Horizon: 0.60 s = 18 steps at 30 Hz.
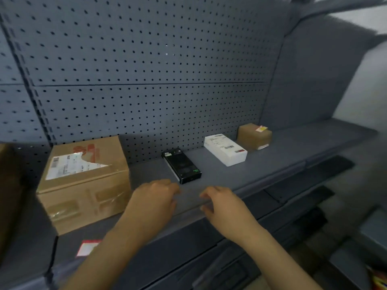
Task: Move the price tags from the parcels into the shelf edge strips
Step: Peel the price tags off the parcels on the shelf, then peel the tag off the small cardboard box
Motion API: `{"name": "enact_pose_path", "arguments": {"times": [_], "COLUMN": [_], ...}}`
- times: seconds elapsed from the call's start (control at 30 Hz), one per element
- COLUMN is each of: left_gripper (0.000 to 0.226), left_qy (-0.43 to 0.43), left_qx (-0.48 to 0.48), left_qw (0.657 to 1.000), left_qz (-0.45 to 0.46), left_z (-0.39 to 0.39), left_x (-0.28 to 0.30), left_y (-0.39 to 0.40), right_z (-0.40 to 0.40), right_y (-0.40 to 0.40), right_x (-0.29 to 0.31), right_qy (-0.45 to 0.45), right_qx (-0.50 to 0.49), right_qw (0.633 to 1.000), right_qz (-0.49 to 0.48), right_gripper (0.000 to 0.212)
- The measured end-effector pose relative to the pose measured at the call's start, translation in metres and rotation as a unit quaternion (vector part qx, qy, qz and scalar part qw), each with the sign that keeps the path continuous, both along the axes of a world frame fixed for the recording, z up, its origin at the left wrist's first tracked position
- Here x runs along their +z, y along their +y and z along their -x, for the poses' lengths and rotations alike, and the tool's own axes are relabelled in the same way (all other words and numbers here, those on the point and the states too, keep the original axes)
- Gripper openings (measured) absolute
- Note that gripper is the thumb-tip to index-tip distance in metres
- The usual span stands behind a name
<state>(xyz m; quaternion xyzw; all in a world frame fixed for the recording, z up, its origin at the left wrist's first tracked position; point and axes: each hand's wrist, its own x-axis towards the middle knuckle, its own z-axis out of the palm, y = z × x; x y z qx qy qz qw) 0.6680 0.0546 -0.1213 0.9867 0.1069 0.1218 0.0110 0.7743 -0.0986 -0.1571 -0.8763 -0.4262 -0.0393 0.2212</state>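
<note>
On the grey shelf (282,155) stand a large cardboard parcel (83,181) at the left, a black box (181,165), a white box (225,149) and a small brown parcel (253,137) with a red and yellow price tag (261,128) on top. A red-bordered white price tag (88,247) sits in the shelf edge strip (188,233) at the lower left. My left hand (155,197) and my right hand (222,204) hover over the shelf's front edge, just before the black box, fingers curled and apart. I see nothing in either hand.
A grey pegboard back wall (146,70) rises behind the parcels. Another cardboard box (8,195) stands at the far left edge. Lower shelves (303,206) step down to the right. A colourful item (380,277) shows at the bottom right corner.
</note>
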Motion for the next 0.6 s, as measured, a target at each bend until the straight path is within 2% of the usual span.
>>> {"name": "enact_pose_path", "arguments": {"times": [0.3,0.6], "left_gripper": [0.026,0.026], "left_qy": [-0.015,-0.015], "left_qx": [-0.132,-0.146], "left_qw": [0.991,0.989], "left_qz": [0.031,0.024], "left_z": [-0.1,-0.215], "left_x": [0.004,0.007], "left_y": [-0.068,-0.139], "right_z": [-0.055,-0.151], "right_y": [-0.082,-0.146], "right_x": [0.005,0.016], "right_qy": [-0.019,-0.03], "right_qx": [-0.121,-0.152], "right_qw": [0.992,0.988], "right_qz": [-0.021,-0.003], "right_gripper": [0.024,0.022]}}
